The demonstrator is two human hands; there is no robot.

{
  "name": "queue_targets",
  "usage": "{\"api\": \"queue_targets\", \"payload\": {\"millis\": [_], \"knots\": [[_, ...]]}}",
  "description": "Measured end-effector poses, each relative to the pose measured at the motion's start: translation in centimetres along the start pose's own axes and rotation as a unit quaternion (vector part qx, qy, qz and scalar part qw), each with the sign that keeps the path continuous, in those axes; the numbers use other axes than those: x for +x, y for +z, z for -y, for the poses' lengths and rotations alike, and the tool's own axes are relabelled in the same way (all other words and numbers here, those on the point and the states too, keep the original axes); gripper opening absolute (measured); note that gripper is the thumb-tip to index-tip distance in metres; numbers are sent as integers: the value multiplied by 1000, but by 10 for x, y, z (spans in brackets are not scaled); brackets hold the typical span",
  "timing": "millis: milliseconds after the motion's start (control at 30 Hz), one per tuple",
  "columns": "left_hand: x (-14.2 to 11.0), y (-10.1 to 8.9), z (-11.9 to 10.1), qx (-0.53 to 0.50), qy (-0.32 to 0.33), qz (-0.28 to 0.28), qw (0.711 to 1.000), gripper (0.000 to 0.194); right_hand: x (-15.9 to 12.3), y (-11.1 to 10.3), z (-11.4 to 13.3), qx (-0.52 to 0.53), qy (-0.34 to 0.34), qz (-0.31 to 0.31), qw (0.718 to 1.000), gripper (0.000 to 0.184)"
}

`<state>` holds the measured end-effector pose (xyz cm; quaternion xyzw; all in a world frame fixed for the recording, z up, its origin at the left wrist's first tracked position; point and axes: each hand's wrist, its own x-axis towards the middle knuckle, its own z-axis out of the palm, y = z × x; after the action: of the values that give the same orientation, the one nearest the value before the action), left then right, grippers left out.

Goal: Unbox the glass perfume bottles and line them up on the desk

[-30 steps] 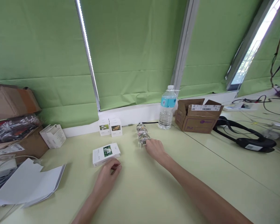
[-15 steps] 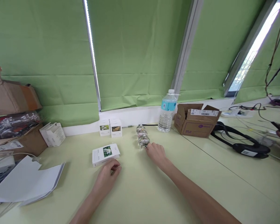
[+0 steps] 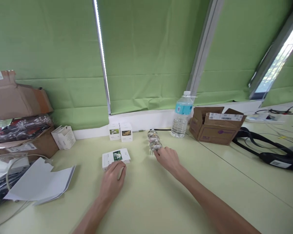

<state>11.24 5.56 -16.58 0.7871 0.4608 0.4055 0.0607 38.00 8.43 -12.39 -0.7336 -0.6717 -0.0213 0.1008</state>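
My left hand [image 3: 113,178] rests at the near edge of a flat white box [image 3: 111,157] with a flower picture on its top. Its bent fingertips overlap the box's front edge, and the thumb stays apart from the fingers. A row of several small, shiny, clear-and-silver round containers [image 3: 154,139] runs away from me in the middle of the table; their exact kind is too small to tell. At the nearest one is my right hand [image 3: 168,159], with its fingers closed against that container's right side. The fingertips are partly hidden.
Two small white picture boxes [image 3: 126,132] stand by the wall. Behind the containers are a water bottle [image 3: 182,115] and an open cardboard box [image 3: 216,126]. A black headset-like strap [image 3: 271,152] lies right. White sheets [image 3: 42,182], a white carton [image 3: 63,137] and stacked cardboard boxes [image 3: 20,100] occupy the left.
The view has turned slightly left, shifting everything rightward. My left hand has moved forward, its fingers now over the flat box's near edge. My right hand stays at the nearest container.
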Motion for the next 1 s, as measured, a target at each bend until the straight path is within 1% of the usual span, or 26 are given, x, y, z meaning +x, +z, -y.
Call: {"api": "queue_targets", "payload": {"millis": [67,100,167,233,300,333,367,433,467,500,533,633,700,733,767,800,867,900,933,1000], "knots": [[2,-4,14,65,2,-48,997,21,-2,2,6,49,-31,11,998,46],[3,-7,23,97,-6,-55,994,25,-4,3,9,78,-49,21,996,46],[5,-11,41,145,-24,-29,989,41,-7,7,16,145,-85,50,984,43],[5,-15,56,159,-36,24,986,56,-11,13,25,208,-117,85,968,38],[4,-16,66,153,-42,64,985,65,-13,19,33,289,-135,125,940,34],[4,-16,69,147,-42,74,985,66,-14,22,38,349,-135,150,915,36],[3,-16,70,142,-41,76,986,66,-15,24,42,418,-130,179,881,40],[3,-14,70,131,-34,72,988,64,-16,26,48,550,-111,240,792,50],[3,-13,69,127,-32,69,989,63,-17,25,51,595,-100,265,752,52],[3,-12,68,124,-31,66,990,63,-17,23,53,622,-94,280,725,53],[3,-12,66,123,-32,65,990,64,-19,19,54,642,-92,288,705,51],[5,-13,59,122,-33,62,990,66,-23,4,58,702,-121,280,644,43],[7,-16,52,109,-29,59,992,58,-27,-7,60,741,-158,267,595,38],[9,-18,48,98,-28,57,993,52,-28,-12,61,753,-175,257,579,35],[10,-21,44,88,-31,55,994,46,-29,-17,62,758,-188,246,574,31],[11,-23,40,83,-36,51,995,39,-29,-20,62,757,-197,235,577,29],[11,-26,33,91,-49,46,994,31,-29,-23,62,746,-205,224,592,27],[11,-27,31,101,-52,45,993,30,-29,-23,62,742,-206,225,597,27],[11,-26,29,112,-49,45,991,32,-29,-23,61,740,-207,230,597,28],[9,-23,27,127,-32,48,990,46,-29,-21,61,740,-210,246,590,29]]}}
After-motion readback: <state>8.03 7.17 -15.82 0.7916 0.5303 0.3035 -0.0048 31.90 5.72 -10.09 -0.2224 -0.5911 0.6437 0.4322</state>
